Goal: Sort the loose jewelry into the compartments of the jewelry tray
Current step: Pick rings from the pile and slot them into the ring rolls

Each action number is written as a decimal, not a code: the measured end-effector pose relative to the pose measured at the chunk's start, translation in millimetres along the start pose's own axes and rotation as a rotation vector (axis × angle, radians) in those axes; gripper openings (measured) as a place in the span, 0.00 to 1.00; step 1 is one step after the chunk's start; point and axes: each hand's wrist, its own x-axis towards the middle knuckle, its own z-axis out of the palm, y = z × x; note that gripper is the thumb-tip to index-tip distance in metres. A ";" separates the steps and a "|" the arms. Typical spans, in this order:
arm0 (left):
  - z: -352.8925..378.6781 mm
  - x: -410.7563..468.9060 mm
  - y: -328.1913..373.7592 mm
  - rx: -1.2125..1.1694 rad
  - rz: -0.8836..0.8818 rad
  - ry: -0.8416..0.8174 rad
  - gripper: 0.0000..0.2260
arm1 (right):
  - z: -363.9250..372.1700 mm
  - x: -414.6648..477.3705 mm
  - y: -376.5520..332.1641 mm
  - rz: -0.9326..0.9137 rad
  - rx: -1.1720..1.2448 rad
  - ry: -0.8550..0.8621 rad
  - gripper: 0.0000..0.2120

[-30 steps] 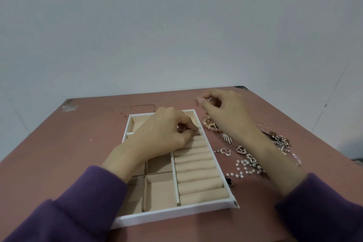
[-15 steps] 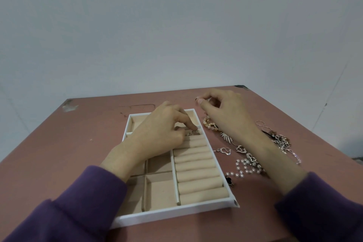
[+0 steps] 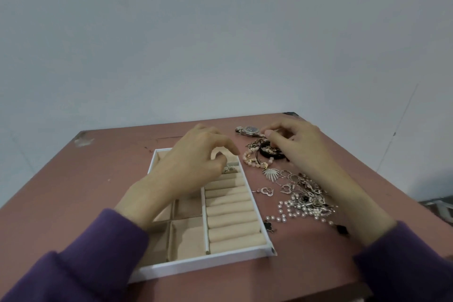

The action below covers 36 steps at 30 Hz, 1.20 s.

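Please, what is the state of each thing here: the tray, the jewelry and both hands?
jewelry tray: on the table, visible compartments nearly all empty.
ring: set among the far ring rolls.
watch: lying on the table.
loose jewelry: heaped right of the tray.
left hand: over the tray, holding nothing.
right hand: fingers curled beside the watch; grip unclear.

Nothing readable in this one, tbh. The only thing that might carry any markings is the watch [image 3: 250, 129] at the far side of the table [image 3: 98, 179]. Its dark dial is way too small and blurry to make out numerals or a brand name.
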 end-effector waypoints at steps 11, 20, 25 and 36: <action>43.1 26.5 43.5 -0.070 0.022 0.063 0.15 | -41.6 -17.0 36.0 0.016 -0.200 -0.080 0.15; 52.0 24.6 36.4 -0.022 0.013 0.123 0.15 | -39.6 -17.9 41.2 -0.062 -0.430 -0.218 0.03; 52.3 25.0 36.5 -0.015 0.032 0.119 0.15 | -40.5 -19.1 40.8 -0.031 -0.472 -0.270 0.03; 50.9 24.9 38.6 -0.015 0.038 0.116 0.13 | -38.3 -18.4 41.7 -0.069 -0.485 -0.305 0.04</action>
